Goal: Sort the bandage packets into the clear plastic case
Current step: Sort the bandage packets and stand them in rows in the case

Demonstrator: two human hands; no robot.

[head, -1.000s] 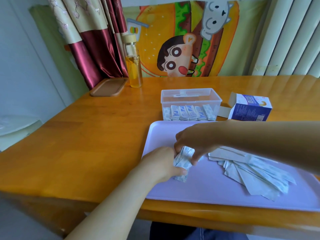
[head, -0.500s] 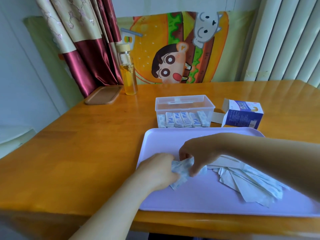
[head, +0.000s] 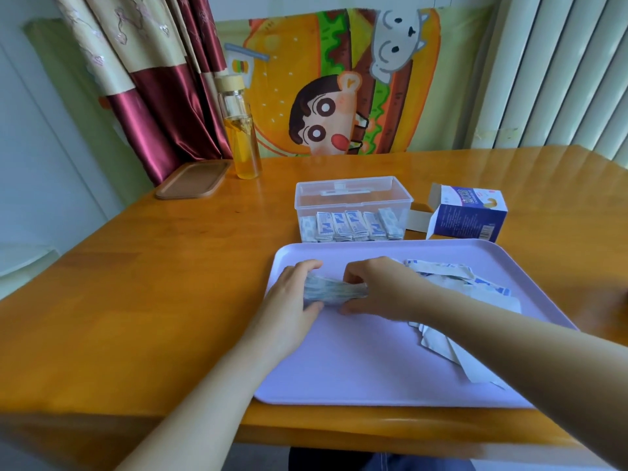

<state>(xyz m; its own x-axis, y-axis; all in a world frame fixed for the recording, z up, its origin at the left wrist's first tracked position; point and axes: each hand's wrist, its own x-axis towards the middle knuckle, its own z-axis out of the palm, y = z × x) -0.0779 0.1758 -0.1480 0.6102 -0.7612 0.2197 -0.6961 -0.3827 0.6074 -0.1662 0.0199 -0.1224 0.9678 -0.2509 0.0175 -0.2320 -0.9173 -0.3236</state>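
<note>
Both grips, left hand (head: 292,294) and right hand (head: 377,290), pinch opposite ends of a bundle of bandage packets (head: 334,291) on the purple tray (head: 356,368), clear plastic case (head: 353,198) just beyond on the surface — risk: an uneven squeeze probably fans the bundle, spilling packets.

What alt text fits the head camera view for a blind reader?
The left hand and right hand grip a bundle of bandage packets over a lilac tray, loose packets piled at its right. Behind stands a clear case holding a row of packets.
</note>
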